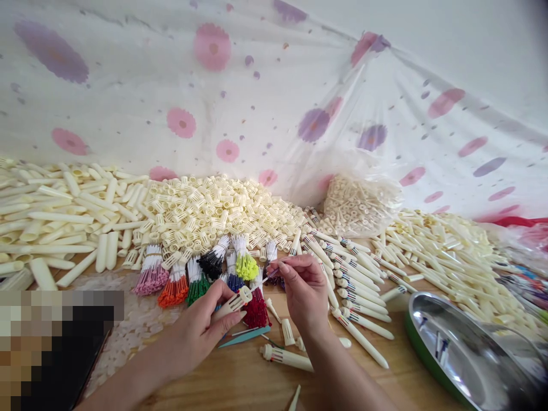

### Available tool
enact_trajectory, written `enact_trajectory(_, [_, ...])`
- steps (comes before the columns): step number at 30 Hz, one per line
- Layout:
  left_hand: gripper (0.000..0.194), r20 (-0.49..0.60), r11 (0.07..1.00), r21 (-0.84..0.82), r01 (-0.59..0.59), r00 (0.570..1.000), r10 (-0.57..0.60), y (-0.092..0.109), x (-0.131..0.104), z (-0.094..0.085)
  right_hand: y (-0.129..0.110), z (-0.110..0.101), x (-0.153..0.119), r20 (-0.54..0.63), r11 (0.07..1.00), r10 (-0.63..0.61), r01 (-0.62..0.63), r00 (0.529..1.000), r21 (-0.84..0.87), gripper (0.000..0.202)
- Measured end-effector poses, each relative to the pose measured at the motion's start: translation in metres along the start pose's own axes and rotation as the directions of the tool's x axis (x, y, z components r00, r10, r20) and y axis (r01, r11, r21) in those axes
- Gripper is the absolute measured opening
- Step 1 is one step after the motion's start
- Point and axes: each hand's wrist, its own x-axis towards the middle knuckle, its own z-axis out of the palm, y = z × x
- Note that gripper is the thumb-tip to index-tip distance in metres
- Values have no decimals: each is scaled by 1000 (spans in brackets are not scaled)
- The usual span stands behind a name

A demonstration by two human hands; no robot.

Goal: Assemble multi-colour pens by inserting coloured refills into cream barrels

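My left hand (194,331) is closed around a cream slotted pen barrel part (234,302), its round end tilted up to the right. In a pinch between thumb and forefinger, my right hand (305,288) holds a thin pen refill (269,277) with a purple end. The refill's white end points at the barrel part's opening; whether it is inside I cannot tell. Behind the hands lie bundles of refills, among them pink (152,277), orange (172,291), green (197,288), yellow (246,266) and red (257,309). Below the hands are teal tweezers (245,337) and a multicolour pen (289,358).
Cream tubes (60,217) and slotted parts (222,211) are heaped along the back. Several assembled pens (363,299) lie in a row, right of centre. A bag of small parts (357,202) stands behind them. At the right front is a green-sided metal pan (462,354).
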Motion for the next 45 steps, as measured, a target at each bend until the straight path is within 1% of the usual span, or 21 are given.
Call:
enact_trajectory(5, [19,14,1000,-13,-2,1000,2,0,0,0,1,1,-1,31,999,30,-31,999,25,7])
enact_trajectory(10, [19,4,1000,11,9,1000,-9,-1,-1,0,0,-1,-1,12,1000,16,-16,1000,-10,6])
enact_trajectory(17, [21,18,1000,12,10,1000,-10,-1,-1,1,0,-2,-3,31,997,-57,59,998,-52,8])
enact_trajectory(20, [21,20,1000,19,16,1000,-17,-2,-1,1,0,-4,-2,29,995,-69,71,997,-72,7])
enact_trajectory(25, [21,-14,999,52,-2,1000,3,-2,-1,0,0,-4,-2,18,995,-60,61,998,-82,6])
enact_trajectory(27, [20,-26,999,46,-11,1000,13,-1,-1,0,0,-2,-2,24,996,-54,56,998,-68,7])
enact_trajectory(29, [20,-15,1000,23,-11,1000,11,0,-2,0,-1,1,-4,27,997,-42,43,999,-66,7])
enact_trajectory(34, [19,-7,1000,-1,-1,1000,1,0,-1,0,-1,7,-7,46,995,16,-12,999,-96,6])
enact_trajectory(38, [20,-1,1000,-9,18,1000,-18,2,0,0,2,6,-6,78,994,82,-76,994,-72,5])
enact_trajectory(43, [21,40,998,-61,27,999,-25,4,-1,-1,3,6,-9,36,998,41,-39,998,-58,5])
enact_trajectory(45, [22,44,998,-66,25,999,-22,2,0,-1,2,8,-9,35,997,56,-54,998,-59,6])
